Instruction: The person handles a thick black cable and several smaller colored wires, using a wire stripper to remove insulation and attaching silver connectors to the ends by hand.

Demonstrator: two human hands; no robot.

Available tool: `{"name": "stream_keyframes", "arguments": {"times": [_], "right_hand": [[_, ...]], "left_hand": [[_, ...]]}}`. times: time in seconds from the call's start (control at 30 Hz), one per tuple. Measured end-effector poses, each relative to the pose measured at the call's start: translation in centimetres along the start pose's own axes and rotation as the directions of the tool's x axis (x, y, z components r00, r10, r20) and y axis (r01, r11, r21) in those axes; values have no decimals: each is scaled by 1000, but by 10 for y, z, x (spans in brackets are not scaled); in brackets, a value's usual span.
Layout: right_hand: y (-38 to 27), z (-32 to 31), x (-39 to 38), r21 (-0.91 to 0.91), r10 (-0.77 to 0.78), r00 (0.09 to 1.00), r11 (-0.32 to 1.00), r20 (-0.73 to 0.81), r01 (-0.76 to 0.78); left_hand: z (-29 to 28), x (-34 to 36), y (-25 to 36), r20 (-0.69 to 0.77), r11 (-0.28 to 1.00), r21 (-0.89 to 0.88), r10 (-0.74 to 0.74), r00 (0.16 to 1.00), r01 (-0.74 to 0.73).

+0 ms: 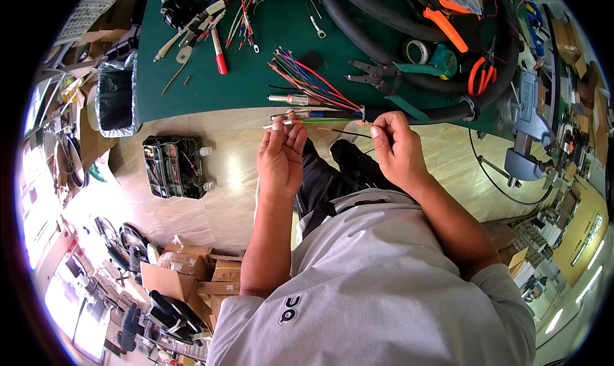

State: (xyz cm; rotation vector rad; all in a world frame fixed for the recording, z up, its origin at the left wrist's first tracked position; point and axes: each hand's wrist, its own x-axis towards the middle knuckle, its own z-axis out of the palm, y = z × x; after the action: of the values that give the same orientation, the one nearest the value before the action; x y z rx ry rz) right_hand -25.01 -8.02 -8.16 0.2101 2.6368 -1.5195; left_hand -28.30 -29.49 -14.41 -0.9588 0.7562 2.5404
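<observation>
A thick black cable lies along the bench's near edge, and its stripped end fans out into several thin coloured wires and thicker cores with metal ends. My left hand is closed, its fingertips on the pale end of the green wire. Between the thumb and forefinger of my right hand is a thin black wire with a bare copper tip pointing left. That hand is just below the cable's cut end. Above the bundle, a core with a silver end rests on the bench.
On the green bench lie wire strippers, orange-handled cutters, a tape roll, a red-capped marker and cable lugs. A vise is at the right edge. An open toolbox and a lined bin stand left.
</observation>
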Motion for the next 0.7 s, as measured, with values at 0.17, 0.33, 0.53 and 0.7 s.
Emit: {"name": "stream_keyframes", "arguments": {"times": [0.17, 0.33, 0.53, 0.7], "right_hand": [[0, 0, 1, 4, 9, 1000, 1000, -2, -9], [-1, 0, 2, 7, 26, 1000, 1000, 9, -26], [-2, 2, 2, 13, 19, 1000, 1000, 6, -19], [-1, 3, 3, 14, 23, 1000, 1000, 1, -23]], "left_hand": [[1, 0, 0, -4, 1000, 6, 6, 1000, -6], [1, 0, 1, -7, 999, 31, 5, 1000, -5], [2, 0, 3, 17, 998, 62, 19, 1000, -20], [1, 1, 3, 12, 998, 62, 16, 1000, -17]]}}
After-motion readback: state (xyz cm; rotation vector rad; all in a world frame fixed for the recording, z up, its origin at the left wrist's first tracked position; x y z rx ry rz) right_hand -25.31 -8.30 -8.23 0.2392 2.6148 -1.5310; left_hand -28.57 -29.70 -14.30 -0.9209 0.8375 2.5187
